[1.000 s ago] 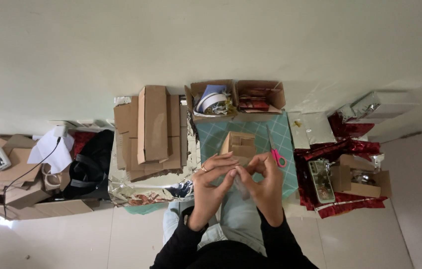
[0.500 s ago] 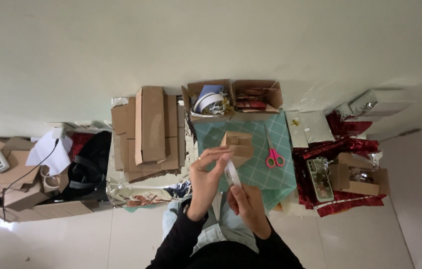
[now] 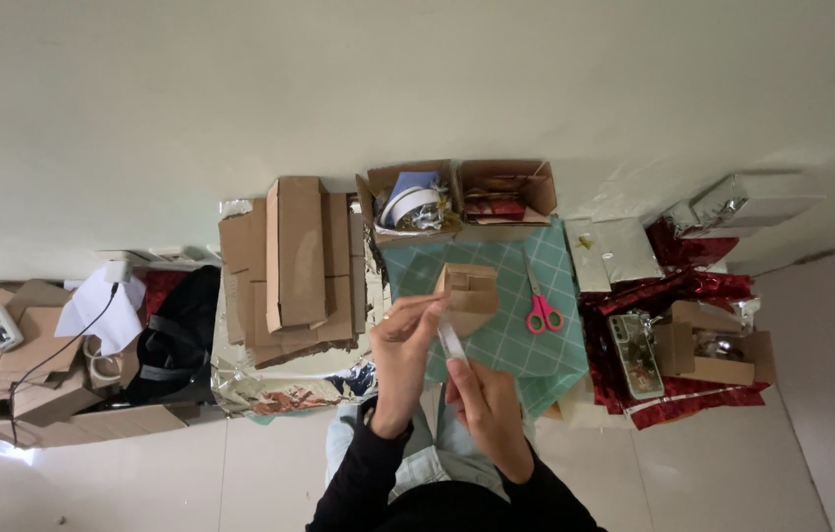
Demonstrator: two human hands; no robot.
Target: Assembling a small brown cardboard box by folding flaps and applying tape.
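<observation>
My left hand (image 3: pixel 402 350) pinches the upper end of a short strip of clear tape (image 3: pixel 450 340) stretched between both hands. My right hand (image 3: pixel 484 402) grips the lower end, and whether a tape roll sits in its palm is hidden. Both hands hover over my lap, just in front of a small brown cardboard box (image 3: pixel 468 289) that rests on a green gridded cutting mat (image 3: pixel 496 335). Pink-handled scissors (image 3: pixel 539 305) lie on the mat to the right of the box.
A stack of flat cardboard pieces (image 3: pixel 294 261) lies left of the mat. Two open cardboard boxes (image 3: pixel 457 197) with ribbon and supplies stand behind it. Red and silver foil wrap, a phone (image 3: pixel 631 355) and small boxes sit at right. Cardboard, a black bag (image 3: pixel 176 335) and cables clutter the left.
My hands were together at the small box; now they have drawn back toward me, and a strip of tape is stretched between them, right hand lower.
</observation>
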